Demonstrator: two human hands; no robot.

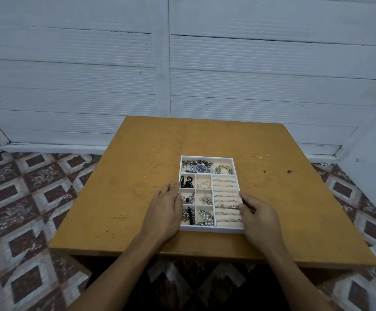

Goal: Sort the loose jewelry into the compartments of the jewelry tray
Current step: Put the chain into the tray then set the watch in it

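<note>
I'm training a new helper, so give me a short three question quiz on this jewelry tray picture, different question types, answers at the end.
1. True or false: the watch lies in the far compartment of the jewelry tray.
2. Where do the rings sit? A: the padded rows on the right. B: the small left squares. C: beside the watch.
3. Fill in: the left hand rests against the tray's ___ side.
Key: 1 true; 2 A; 3 left.
</note>
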